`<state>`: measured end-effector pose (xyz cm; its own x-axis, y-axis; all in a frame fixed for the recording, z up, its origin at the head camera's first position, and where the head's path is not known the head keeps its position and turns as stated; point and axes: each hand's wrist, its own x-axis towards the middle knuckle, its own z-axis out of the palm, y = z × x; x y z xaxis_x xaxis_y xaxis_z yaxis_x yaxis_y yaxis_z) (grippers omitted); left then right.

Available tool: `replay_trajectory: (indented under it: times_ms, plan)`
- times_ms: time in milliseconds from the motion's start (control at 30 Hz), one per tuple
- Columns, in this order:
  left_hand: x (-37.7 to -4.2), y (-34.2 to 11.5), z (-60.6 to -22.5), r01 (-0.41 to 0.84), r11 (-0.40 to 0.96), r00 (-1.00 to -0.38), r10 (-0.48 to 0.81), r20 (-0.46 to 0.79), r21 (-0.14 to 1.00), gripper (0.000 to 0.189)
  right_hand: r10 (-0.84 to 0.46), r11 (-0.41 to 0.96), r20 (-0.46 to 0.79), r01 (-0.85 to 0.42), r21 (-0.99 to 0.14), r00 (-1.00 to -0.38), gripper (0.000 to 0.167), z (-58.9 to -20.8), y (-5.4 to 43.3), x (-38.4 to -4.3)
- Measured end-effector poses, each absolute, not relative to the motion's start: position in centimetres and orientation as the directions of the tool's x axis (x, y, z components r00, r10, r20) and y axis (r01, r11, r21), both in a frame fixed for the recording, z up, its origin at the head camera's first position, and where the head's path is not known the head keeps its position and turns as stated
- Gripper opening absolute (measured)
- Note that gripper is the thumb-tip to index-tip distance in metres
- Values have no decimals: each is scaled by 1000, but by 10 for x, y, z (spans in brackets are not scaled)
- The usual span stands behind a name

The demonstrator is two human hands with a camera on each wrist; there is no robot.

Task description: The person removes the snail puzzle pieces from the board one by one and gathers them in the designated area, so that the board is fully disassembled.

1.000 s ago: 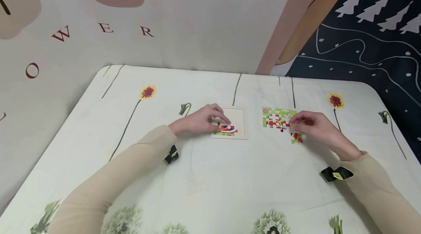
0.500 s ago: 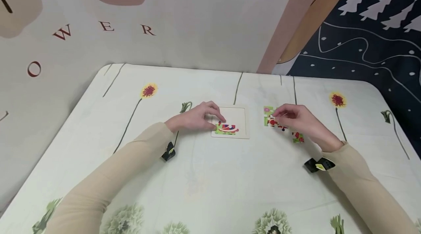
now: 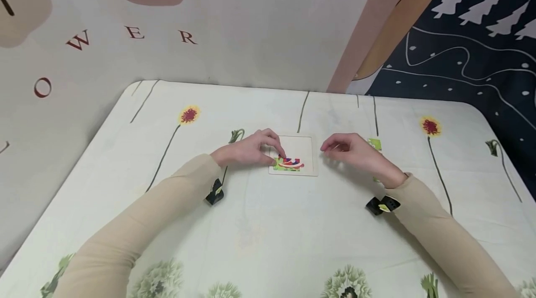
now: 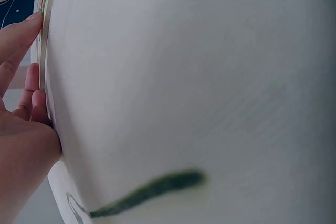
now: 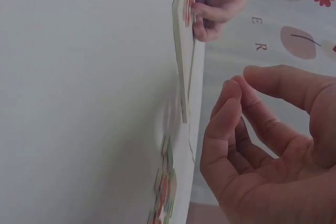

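A pale, shallow puzzle board (image 3: 301,147) lies flat on the table, with joined puzzle pieces (image 3: 289,164) in green, red and blue along its near left part. My left hand (image 3: 252,149) rests at the board's left side, index fingertip and thumb touching by the pieces. In the left wrist view its fingers lie along the board edge (image 4: 45,30). My right hand (image 3: 349,150) hovers just right of the board. Its fingers bend loosely toward the thumb; the right wrist view shows nothing between them.
Loose puzzle pieces (image 5: 167,182) lie on the table right of the board. In the head view my right hand and wrist cover most of them, leaving a green piece (image 3: 374,144) showing. A flower-print white cloth (image 3: 268,228) covers the table; a printed backdrop (image 3: 251,28) stands behind.
My right hand has moved left from the loose pieces toward the board. My left hand stays at the board's left side, its index fingertip shifted slightly left.
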<state>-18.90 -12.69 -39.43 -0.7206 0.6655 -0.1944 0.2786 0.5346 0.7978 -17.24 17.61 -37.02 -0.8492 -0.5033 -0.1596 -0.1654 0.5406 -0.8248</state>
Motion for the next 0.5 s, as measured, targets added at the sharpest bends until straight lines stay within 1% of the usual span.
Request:
replay_trajectory:
  times_ms: [200, 500]
  plan:
    - [-191, -127, -396, 273, 533, -718, 667, -200, 800, 27, -534, 531, -184, -158, -832, -825, 19, -371, 160, -173]
    - [-191, -127, -396, 271, 520, -716, 671, -191, 810, 28, -568, 576, -228, -184, -797, -791, 24, -378, 143, -176]
